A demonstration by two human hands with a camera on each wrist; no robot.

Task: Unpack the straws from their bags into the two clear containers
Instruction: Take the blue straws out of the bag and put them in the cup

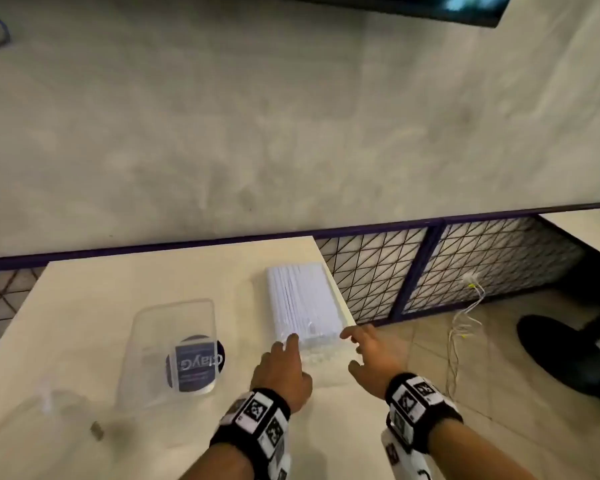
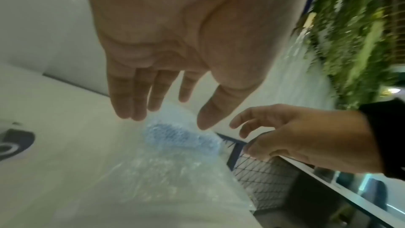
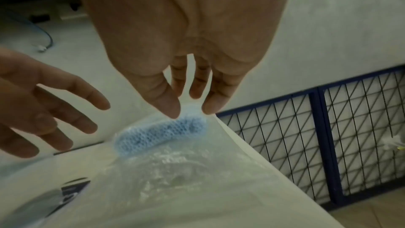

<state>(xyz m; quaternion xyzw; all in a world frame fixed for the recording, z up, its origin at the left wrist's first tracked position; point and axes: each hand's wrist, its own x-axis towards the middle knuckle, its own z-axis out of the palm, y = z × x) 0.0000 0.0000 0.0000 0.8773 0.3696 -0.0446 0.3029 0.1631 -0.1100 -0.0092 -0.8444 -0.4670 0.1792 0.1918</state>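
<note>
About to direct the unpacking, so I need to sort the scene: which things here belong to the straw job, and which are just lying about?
Job:
- clear plastic bag of white straws, lying by the table's right edge
- clear plastic container with dark round label
- left hand and right hand, open, at the bag's near end

Lying about:
- white cables on the floor
- small metal clip on the white table

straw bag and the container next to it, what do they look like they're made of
Straw bag: thin clear plastic film, probably; it wrinkles, glints, and shows the white straws through it. The straws look paper-wrapped or plastic; can't tell.
Container: rigid clear plastic, perhaps acrylic; smooth, glossy, with the table visible through its walls.
</note>
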